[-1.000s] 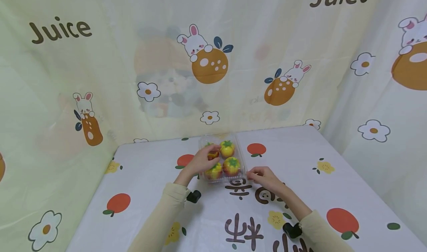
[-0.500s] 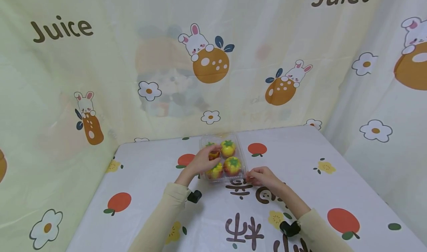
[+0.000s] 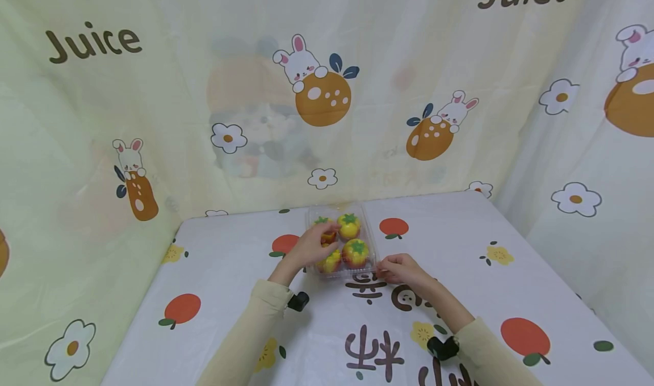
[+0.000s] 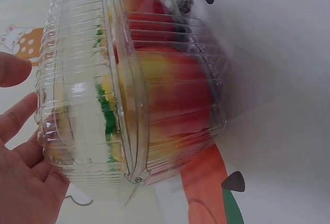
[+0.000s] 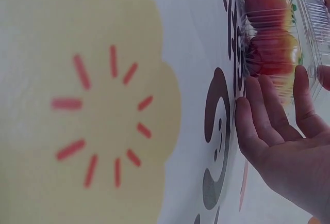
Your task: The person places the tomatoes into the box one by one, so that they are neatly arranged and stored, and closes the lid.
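A clear ribbed plastic clamshell box [image 3: 369, 233] sits near the back of the table with its lid down. Inside lie several round red-and-yellow fruits [image 3: 355, 254] with green leafy tops. My left hand [image 3: 309, 247] lies over the left side of the lid, and in the left wrist view its relaxed, spread fingers [image 4: 18, 118] touch the ribbed top. At the near right corner, my right hand [image 3: 406, 272] pinches the rim between thumb and index finger. The right wrist view shows its other fingers [image 5: 265, 113] loosely extended beside the box wall. My left hand hides part of the fruits at left.
The table [image 3: 219, 295] wears a white cloth printed with oranges, yellow flowers and dark lettering. Behind it and at both sides hang pale printed curtains [image 3: 368, 147]. A dark wrist camera [image 3: 298, 301] sits on the left cuff and another dark camera [image 3: 443, 348] on the right.
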Demonstrator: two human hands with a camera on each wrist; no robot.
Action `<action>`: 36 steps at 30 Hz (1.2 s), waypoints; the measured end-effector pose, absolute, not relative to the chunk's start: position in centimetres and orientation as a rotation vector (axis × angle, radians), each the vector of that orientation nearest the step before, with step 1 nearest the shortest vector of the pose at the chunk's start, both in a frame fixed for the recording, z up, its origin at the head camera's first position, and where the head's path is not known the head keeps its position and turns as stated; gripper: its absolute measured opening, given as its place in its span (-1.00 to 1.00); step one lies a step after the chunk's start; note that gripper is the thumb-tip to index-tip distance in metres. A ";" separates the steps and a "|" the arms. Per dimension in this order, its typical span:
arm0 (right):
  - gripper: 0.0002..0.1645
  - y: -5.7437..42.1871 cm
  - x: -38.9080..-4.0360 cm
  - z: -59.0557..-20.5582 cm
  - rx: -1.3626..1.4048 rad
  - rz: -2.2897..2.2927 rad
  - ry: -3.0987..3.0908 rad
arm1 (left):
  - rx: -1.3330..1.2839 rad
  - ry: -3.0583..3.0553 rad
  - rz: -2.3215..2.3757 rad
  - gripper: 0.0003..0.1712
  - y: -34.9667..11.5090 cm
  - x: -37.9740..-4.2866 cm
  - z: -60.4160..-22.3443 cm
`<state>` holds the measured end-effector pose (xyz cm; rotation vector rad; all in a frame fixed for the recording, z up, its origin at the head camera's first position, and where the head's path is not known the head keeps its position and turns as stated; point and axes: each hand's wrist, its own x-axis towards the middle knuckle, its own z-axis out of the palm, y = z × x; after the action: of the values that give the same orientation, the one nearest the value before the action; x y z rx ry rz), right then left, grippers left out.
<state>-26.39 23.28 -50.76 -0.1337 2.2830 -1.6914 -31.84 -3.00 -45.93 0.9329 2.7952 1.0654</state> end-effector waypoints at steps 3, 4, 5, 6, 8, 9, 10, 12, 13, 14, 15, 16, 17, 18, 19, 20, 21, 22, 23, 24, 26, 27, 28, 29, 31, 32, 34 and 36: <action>-0.60 23.3 -26.4 -50.8 -0.121 -1.692 2.287 | 0.935 2.832 1.017 -0.51 -2.9 -31.7 -46.0; -0.61 23.3 -26.4 -50.9 -0.112 -1.695 2.288 | 0.935 2.842 1.005 -0.50 -2.9 -31.6 -46.1; -0.61 23.3 -26.5 -51.0 -0.109 -1.697 2.290 | 0.941 2.850 0.995 -0.49 -2.9 -31.6 -46.1; -0.61 23.3 -26.5 -51.1 -0.109 -1.699 2.292 | 0.946 2.859 0.981 -0.48 -2.8 -31.6 -46.2; -0.62 23.4 -26.6 -51.3 -0.107 -1.707 2.295 | 0.967 2.877 0.959 -0.47 -2.8 -31.5 -46.4; -0.62 23.4 -26.7 -51.4 -0.106 -1.710 2.298 | 0.980 2.885 0.954 -0.48 -2.7 -31.6 -46.5; -0.61 23.5 -26.7 -51.5 -0.113 -1.710 2.304 | 0.996 2.896 0.942 -0.49 -2.7 -31.6 -46.7; -0.61 23.5 -26.7 -51.6 -0.123 -1.711 2.311 | 1.011 2.923 0.902 -0.49 -2.6 -31.7 -46.9; -0.61 23.5 -26.7 -51.7 -0.126 -1.713 2.314 | 1.019 2.934 0.885 -0.50 -2.6 -31.7 -47.0; -0.61 23.5 -26.7 -51.7 -0.129 -1.713 2.315 | 1.026 2.943 0.870 -0.51 -2.6 -31.7 -47.1; -0.61 23.5 -26.7 -51.7 -0.127 -1.715 2.316 | 1.035 2.952 0.857 -0.51 -2.6 -31.6 -47.2; -0.61 23.5 -26.7 -51.7 -0.128 -1.718 2.314 | 1.042 2.957 0.844 -0.51 -2.6 -31.6 -47.2; -0.62 23.5 -26.7 -51.7 -0.127 -1.720 2.314 | 1.049 2.963 0.833 -0.52 -2.6 -31.5 -47.2; -0.62 23.4 -26.7 -51.7 -0.127 -1.721 2.314 | 1.061 2.966 0.830 -0.53 -2.6 -31.4 -47.3; -0.62 23.4 -26.7 -51.7 -0.127 -1.724 2.313 | 1.072 2.966 0.834 -0.54 -2.6 -31.3 -47.3; -0.62 23.4 -26.7 -51.7 -0.126 -1.726 2.314 | 1.083 2.972 0.835 -0.56 -2.6 -31.3 -47.4; -0.62 23.4 -26.7 -51.7 -0.124 -1.729 2.313 | 1.090 2.975 0.834 -0.58 -2.5 -31.2 -47.4; -0.62 23.4 -26.7 -51.7 -0.124 -1.730 2.314 | 1.095 2.978 0.829 -0.59 -2.5 -31.1 -47.4; -0.62 23.4 -26.7 -51.7 -0.122 -1.730 2.313 | 1.097 2.980 0.824 -0.60 -2.5 -31.0 -47.5; -0.62 23.4 -26.7 -51.8 -0.119 -1.730 2.313 | 1.098 2.979 0.820 -0.60 -2.5 -31.0 -47.5; -0.62 23.3 -26.7 -51.8 -0.110 -1.730 2.311 | 1.095 2.977 0.811 -0.59 -2.5 -30.8 -47.6; -0.62 23.3 -26.7 -51.8 -0.105 -1.730 2.311 | 1.093 2.977 0.804 -0.59 -2.5 -30.8 -47.5; -0.62 23.3 -26.7 -51.8 -0.101 -1.731 2.310 | 1.089 2.980 0.794 -0.58 -2.5 -30.7 -47.5; -0.62 23.3 -26.7 -51.8 -0.095 -1.732 2.308 | 1.088 2.980 0.789 -0.58 -2.5 -30.7 -47.5; -0.62 23.3 -26.7 -51.8 -0.089 -1.737 2.307 | 1.087 2.989 0.774 -0.57 -2.4 -30.6 -47.5; -0.62 23.3 -26.7 -51.8 -0.087 -1.742 2.306 | 1.090 2.993 0.767 -0.57 -2.4 -30.6 -47.6; -0.63 23.2 -26.6 -51.8 -0.088 -1.752 2.304 | 1.101 3.002 0.753 -0.57 -2.4 -30.6 -47.6; -0.63 23.2 -26.5 -51.8 -0.095 -1.758 2.303 | 1.119 3.013 0.749 -0.57 -2.4 -30.5 -47.8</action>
<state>-26.54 23.21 -51.85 -0.0950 2.3030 -1.7577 -30.52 -2.43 -47.79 1.1191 3.0126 0.7490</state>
